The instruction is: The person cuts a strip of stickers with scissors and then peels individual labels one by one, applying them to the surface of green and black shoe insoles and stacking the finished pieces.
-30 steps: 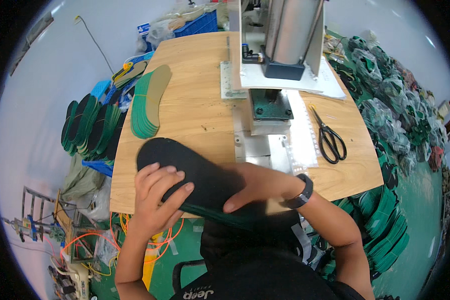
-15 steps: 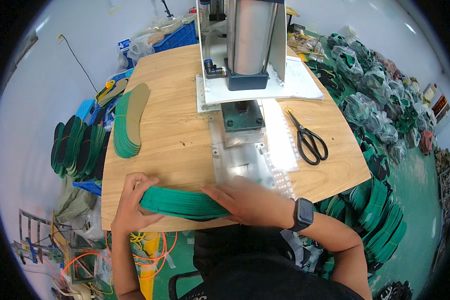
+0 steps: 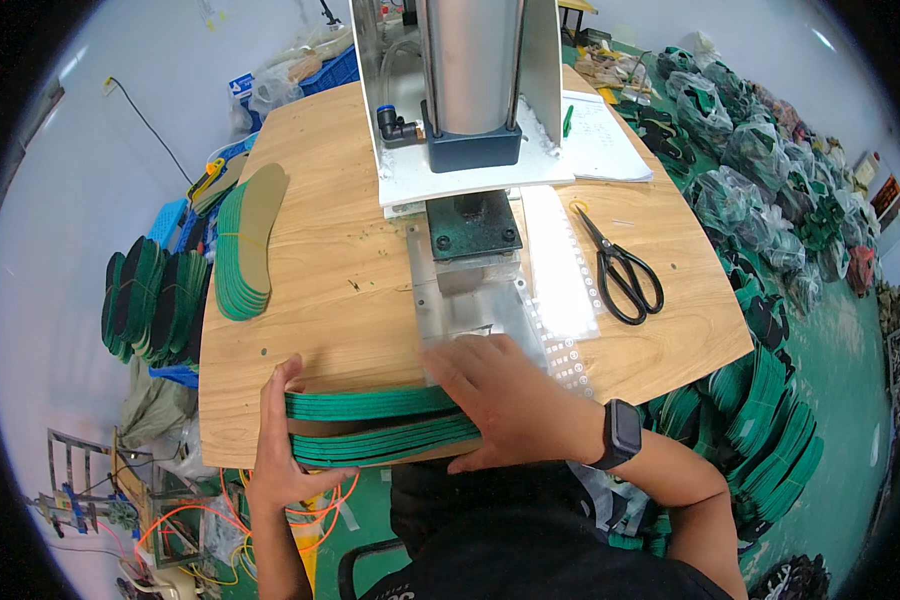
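At the table's front edge, a stack of green-edged insoles (image 3: 385,442) stands on its side between my two hands. A gap splits it into two bundles, and a brown face shows inside. My left hand (image 3: 278,455) is braced round the left end, fingers pointing up and thumb along the near side. Against the right end presses my right hand (image 3: 515,410), its fingers over the far side and its thumb at the near side. The metal plate (image 3: 432,318) of a press (image 3: 473,235) lies just beyond my right fingers.
On the table's left lies a banded insole stack (image 3: 260,225). Black-handled scissors (image 3: 625,275), a clear printed strip (image 3: 558,265) and paper sheets (image 3: 605,145) lie right of the press. More insole bundles (image 3: 765,415) and bagged goods (image 3: 760,150) cover the floor at right.
The insole stack, compact before, has parted into two bundles with a gap between. My left fingers have straightened, and my right hand has spread round the right end. The view has shifted slightly.
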### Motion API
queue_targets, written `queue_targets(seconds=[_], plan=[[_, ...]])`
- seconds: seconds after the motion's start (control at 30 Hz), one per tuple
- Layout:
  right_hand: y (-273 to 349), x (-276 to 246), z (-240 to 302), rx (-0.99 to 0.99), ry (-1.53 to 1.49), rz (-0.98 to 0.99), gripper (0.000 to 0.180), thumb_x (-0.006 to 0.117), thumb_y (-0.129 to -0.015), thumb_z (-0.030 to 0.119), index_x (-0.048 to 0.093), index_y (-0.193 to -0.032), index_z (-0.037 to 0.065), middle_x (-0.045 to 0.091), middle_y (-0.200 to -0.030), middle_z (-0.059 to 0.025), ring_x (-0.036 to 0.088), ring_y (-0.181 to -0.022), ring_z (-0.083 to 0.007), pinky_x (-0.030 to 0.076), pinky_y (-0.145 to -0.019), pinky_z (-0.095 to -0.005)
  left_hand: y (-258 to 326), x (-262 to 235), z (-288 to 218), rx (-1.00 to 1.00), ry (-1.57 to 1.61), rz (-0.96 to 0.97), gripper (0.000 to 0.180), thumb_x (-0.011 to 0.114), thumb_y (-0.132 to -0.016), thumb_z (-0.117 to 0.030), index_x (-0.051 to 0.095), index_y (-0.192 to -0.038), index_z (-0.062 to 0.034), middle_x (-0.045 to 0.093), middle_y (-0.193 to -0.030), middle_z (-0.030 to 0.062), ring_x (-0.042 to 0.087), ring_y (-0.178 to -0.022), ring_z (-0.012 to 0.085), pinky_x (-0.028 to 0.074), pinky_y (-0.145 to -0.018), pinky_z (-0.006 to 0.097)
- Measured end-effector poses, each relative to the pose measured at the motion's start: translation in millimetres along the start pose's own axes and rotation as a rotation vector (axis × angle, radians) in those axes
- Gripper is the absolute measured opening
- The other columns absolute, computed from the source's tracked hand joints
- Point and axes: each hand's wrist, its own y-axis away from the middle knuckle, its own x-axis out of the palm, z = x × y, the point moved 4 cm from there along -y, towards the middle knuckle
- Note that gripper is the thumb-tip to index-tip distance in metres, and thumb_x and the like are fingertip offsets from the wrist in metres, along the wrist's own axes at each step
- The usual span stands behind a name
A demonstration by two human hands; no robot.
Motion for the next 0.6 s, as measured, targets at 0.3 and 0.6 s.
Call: queue_targets(seconds=[0.3,0.6], plan=[[19.7,4.2,-16.7,0.127,-0.055,0.039,0.084,0.081,-0.062,0.031,0.042,-0.128,-0.004,0.052,-0.112,-0.0193,0.049,-0.106,-0.0341,0.038,-0.091,-0.0418,9.1,-9.8,20.5,0.087,-0.126,0.052,0.068,0.086,-0.052,-0.022,0.061,-0.110,0.0013,0.059,-0.104,0.0164,0.058,-0.095,0.0307,0.046,-0.082,0.037],[33.8,18.2,-32.4,0.196,-0.285,0.003,0.081,0.080,-0.067,0.022,0.038,-0.131,-0.003,0.046,-0.121,-0.0201,0.044,-0.111,-0.0383,0.037,-0.094,-0.0437,13.6,-9.9,33.6,0.068,-0.131,0.038,0.066,0.088,-0.049,-0.024,0.062,-0.105,-0.0009,0.060,-0.098,0.0160,0.059,-0.087,0.0286,0.047,-0.078,0.035]])
